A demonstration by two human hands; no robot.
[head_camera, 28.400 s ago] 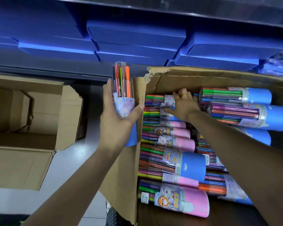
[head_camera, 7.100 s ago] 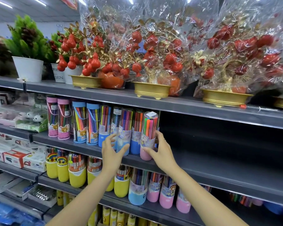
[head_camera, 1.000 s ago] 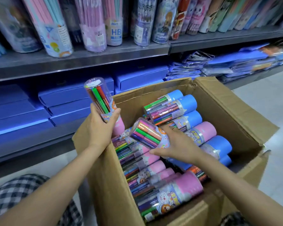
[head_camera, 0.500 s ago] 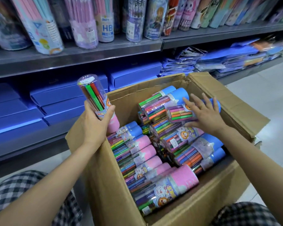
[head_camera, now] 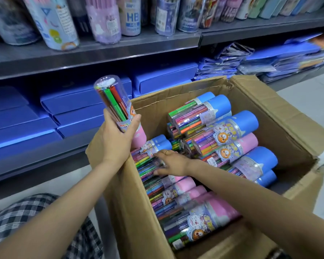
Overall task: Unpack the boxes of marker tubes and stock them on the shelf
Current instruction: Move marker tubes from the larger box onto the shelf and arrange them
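Reaching into the box [head_camera: 281, 116] for one more tube while holding another.
Left hand [head_camera: 118, 141] is gripping a pink tube [head_camera: 120, 113] over the box's left edge; right hand [head_camera: 171, 162] fingers are lying loosely on a blue tube [head_camera: 153, 146], which may be rolling away.

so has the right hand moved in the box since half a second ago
Yes. The right hand has crossed from the blue-capped tubes by the cardboard box's far right wall to the tubes at its left wall, below the left hand.

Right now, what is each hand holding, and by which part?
Left hand grips a pink-based marker tube around its middle. Right hand rests on tubes in the box; no clear grip.
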